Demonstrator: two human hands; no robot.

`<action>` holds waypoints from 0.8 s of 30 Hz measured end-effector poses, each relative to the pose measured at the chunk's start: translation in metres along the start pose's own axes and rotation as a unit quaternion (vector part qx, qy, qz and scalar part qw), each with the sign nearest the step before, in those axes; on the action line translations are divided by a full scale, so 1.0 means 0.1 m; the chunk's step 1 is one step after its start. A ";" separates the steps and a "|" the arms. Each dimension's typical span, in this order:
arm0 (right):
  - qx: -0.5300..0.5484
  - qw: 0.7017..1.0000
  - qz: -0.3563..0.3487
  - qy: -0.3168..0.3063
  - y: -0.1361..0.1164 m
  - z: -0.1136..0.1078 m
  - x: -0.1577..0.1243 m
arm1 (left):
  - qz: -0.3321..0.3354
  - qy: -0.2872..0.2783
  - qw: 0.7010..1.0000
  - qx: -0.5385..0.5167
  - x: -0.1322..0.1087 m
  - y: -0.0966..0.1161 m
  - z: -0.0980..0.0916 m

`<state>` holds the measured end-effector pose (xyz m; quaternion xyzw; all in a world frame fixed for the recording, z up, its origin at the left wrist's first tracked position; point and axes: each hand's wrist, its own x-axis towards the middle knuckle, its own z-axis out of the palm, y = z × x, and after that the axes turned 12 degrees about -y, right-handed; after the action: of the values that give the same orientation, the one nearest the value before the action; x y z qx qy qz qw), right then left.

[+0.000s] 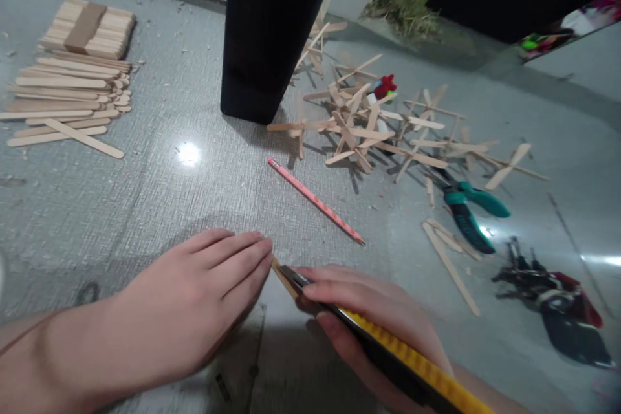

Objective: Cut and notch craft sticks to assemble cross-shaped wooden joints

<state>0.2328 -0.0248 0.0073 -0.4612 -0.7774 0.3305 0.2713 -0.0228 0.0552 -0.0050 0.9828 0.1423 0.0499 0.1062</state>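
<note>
My right hand (369, 310) is wrapped round a yellow and black utility knife (407, 356), its blade end pointing up and left. The blade end lies against a narrow wooden craft stick (285, 279) near the table's front edge. My left hand (194, 297) has its fingers pressed together, the fingertips over the upper end of this stick; its thumb is hidden. Just beyond both hands lies a pink pencil (315, 200), its eraser toward the upper left.
Loose craft sticks (72, 94) and a banded bundle (111, 32) lie at the left. A black post (266, 32) stands at the back. Crossed-stick pieces (359, 123) are heaped behind the pencil. Green-handled pliers (468, 220) and a dark red-and-black object (557, 301) lie right.
</note>
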 end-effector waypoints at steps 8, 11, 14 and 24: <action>0.003 1.000 -0.002 -0.008 -0.02 0.01 0.03 | 0.001 -0.005 1.000 0.004 0.02 0.00 -0.01; -0.006 1.000 -0.006 -0.014 -0.03 0.03 0.04 | 0.000 -0.004 1.000 0.005 0.02 0.00 0.00; -0.015 1.000 0.003 -0.013 -0.07 0.04 0.04 | 0.001 -0.001 1.000 0.008 0.02 0.00 0.02; -0.020 0.999 0.022 -0.013 -0.15 0.06 0.05 | -0.036 -0.022 0.999 0.000 -0.01 0.14 0.06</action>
<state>0.2182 -0.0272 0.0151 -0.4796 -0.7766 0.3270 0.2448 -0.0194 0.0404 -0.0079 0.9779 0.1755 0.0243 0.1110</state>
